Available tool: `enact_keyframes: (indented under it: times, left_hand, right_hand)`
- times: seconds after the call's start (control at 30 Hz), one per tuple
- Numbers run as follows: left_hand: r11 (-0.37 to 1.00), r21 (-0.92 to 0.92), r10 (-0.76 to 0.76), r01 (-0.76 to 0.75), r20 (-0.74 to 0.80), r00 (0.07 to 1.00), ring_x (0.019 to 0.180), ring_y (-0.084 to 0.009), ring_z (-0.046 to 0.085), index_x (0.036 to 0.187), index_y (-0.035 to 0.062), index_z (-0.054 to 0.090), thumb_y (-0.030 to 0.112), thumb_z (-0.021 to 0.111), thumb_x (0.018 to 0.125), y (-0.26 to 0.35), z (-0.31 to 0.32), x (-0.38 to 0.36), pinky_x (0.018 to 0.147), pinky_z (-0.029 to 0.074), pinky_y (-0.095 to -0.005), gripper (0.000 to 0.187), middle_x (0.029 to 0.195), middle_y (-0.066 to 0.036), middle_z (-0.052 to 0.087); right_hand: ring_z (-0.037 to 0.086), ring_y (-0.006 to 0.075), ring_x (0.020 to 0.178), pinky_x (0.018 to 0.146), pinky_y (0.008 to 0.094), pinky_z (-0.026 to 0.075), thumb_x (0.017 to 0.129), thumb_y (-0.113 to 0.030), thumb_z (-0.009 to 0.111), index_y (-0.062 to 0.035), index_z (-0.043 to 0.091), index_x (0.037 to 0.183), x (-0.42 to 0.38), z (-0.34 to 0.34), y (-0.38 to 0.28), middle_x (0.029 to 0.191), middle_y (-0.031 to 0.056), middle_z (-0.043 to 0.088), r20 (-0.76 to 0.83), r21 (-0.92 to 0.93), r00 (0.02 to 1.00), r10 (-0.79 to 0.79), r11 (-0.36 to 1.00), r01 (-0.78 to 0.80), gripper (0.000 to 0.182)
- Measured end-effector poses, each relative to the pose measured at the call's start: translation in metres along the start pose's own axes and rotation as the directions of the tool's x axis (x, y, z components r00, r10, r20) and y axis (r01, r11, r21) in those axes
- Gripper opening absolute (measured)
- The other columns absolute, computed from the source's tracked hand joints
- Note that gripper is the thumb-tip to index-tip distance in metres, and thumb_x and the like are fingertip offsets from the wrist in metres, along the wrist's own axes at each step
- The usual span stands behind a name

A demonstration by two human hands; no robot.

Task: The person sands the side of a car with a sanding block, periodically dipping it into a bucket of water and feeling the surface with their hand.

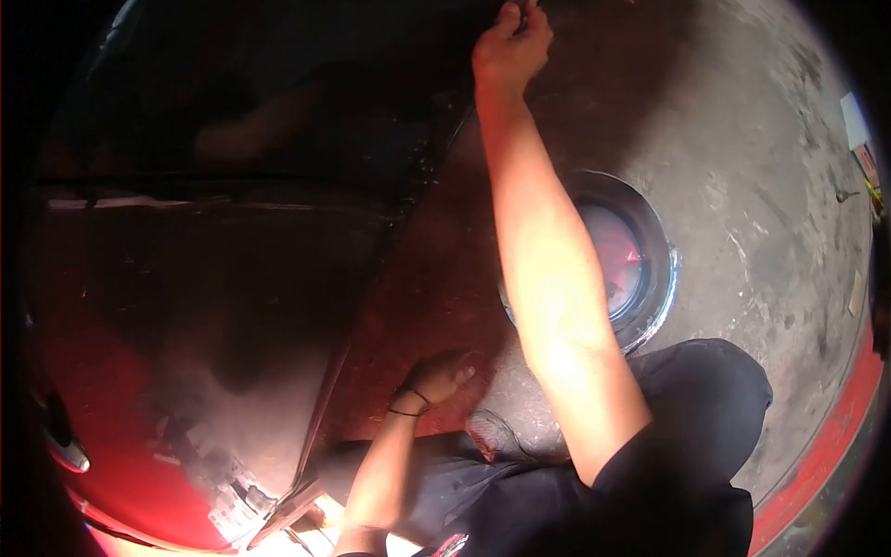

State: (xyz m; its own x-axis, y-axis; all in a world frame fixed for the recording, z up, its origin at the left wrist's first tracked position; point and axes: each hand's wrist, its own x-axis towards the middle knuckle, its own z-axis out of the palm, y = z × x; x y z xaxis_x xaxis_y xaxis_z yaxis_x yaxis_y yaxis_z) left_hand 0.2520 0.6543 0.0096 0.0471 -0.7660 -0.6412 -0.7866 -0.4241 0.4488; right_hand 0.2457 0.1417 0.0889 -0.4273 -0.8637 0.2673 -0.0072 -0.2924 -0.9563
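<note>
My right arm reaches far forward, and my right hand point(513, 46) is at the top edge of the view beside the dark panel. Its fingers are curled, partly cut off by the frame; what they hold, if anything, is hidden. Under my forearm stands a round dark bucket point(661, 278) with liquid and something pinkish red showing inside. My left hand point(436, 379) hovers low in shadow above the floor, near my knee, its thumb and fingers apart and nothing visible in it. A dark band circles that wrist. The large glossy car-like panel point(223, 278) fills the left side.
Worn grey floor point(742, 186) spreads to the right, with a red painted stripe point(835, 446) along its border. Small items, among them a whitish card point(856, 121), lie at the far right. Bright light glares at the bottom left. My bent knee point(715, 381) is close to the bucket.
</note>
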Motion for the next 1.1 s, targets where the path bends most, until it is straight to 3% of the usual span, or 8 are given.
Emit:
enact_keyframes:
  times: [0.13,0.17,0.23,0.3,0.43,0.63,0.93,1.1]
  left_hand:
    - [0.952,0.305,-0.176,0.041,0.434,0.884,0.131,-0.0423,0.07,0.143,0.0056,0.073,0.029,0.064,0.11,-0.004,-0.004,0.035,0.113,0.054,-0.0524,0.042,0.145,-0.028,0.071]
    - [0.913,0.379,-0.034,-0.153,0.444,0.896,0.117,-0.0434,0.074,0.131,0.0027,0.078,0.024,0.066,0.106,-0.038,0.032,0.039,0.105,0.056,-0.0529,0.035,0.133,-0.031,0.075]
    - [0.926,-0.208,0.29,-0.315,-0.14,0.947,0.106,-0.0431,0.077,0.122,0.0008,0.08,0.02,0.067,0.103,-0.009,0.028,0.014,0.097,0.058,-0.0541,0.03,0.12,-0.03,0.079]
    - [0.989,-0.145,0.042,0.0,0.287,0.957,0.119,-0.0424,0.077,0.135,0.0013,0.077,0.03,0.068,0.112,0.044,-0.03,-0.018,0.105,0.058,-0.0501,0.038,0.129,-0.025,0.08]
    - [0.939,-0.343,0.154,-0.042,0.308,0.939,0.112,-0.0319,0.079,0.134,0.0046,0.079,0.038,0.081,0.106,0.101,-0.075,-0.072,0.103,0.06,-0.0432,0.043,0.122,-0.018,0.082]
    - [0.346,-0.926,0.577,-0.151,0.083,0.812,0.106,-0.0297,0.07,0.12,0.0019,0.074,0.032,0.079,0.106,0.177,-0.1,-0.142,0.094,0.054,-0.0434,0.033,0.117,-0.014,0.074]
    - [-0.578,-0.742,0.653,-0.339,-0.67,0.353,0.055,-0.0197,0.039,0.069,0.0217,0.049,0.039,0.055,0.114,0.262,-0.142,-0.122,0.057,0.027,-0.041,0.049,0.066,0.0,0.047]
    - [-0.224,-0.819,0.62,-0.529,-0.538,0.571,0.065,-0.0238,0.051,0.087,0.012,0.056,0.032,0.059,0.112,0.25,-0.146,-0.135,0.068,0.036,-0.0422,0.032,0.077,-0.008,0.057]
  right_hand:
    - [0.054,0.0493,0.142,0.12,0.0583,0.04,0.114,-0.026,0.061,-0.0124,0.064,0.16,-0.124,-0.047,-0.045,0.158,0.027,0.056,0.063,0.0,0.979,-0.195,0.981,0.195,0.048]
    - [0.054,0.0489,0.142,0.12,0.0575,0.04,0.113,-0.026,0.063,-0.0109,0.065,0.158,-0.148,-0.057,-0.055,0.156,0.0269,0.058,0.085,0.017,0.976,-0.198,0.98,0.198,0.047]
    - [0.056,0.0472,0.142,0.119,0.0552,0.041,0.112,-0.025,0.067,-0.0063,0.067,0.154,-0.176,-0.07,-0.069,0.15,0.0263,0.064,0.11,0.033,0.975,-0.194,0.981,0.191,0.046]
    - [0.057,0.0454,0.144,0.119,0.0536,0.042,0.111,-0.024,0.069,-0.0034,0.068,0.152,-0.16,-0.067,-0.067,0.146,0.0259,0.068,0.09,0.022,0.983,-0.161,0.987,0.159,0.046]
    - [0.057,0.0477,0.141,0.118,0.0558,0.043,0.112,-0.025,0.067,-0.0078,0.066,0.155,-0.043,-0.024,-0.045,0.154,0.0276,0.06,0.046,0.015,0.995,-0.092,0.996,0.091,0.046]
    - [0.057,0.0475,0.139,0.116,0.0555,0.044,0.112,-0.022,0.068,-0.0088,0.066,0.153,-0.13,-0.057,-0.052,0.157,0.0276,0.057,0.088,0.115,0.971,-0.224,0.97,0.213,0.043]
    - [0.055,0.0444,0.14,0.117,0.0539,0.041,0.112,-0.018,0.068,-0.0077,0.063,0.153,-0.139,-0.067,-0.056,0.157,0.0266,0.057,0.147,0.108,0.956,-0.255,0.965,0.241,0.043]
    - [0.059,0.0453,0.137,0.114,0.0543,0.046,0.113,-0.02,0.066,-0.0076,0.062,0.155,-0.136,-0.065,-0.049,0.156,0.0267,0.059,0.118,0.122,0.937,-0.328,0.941,0.315,0.044]
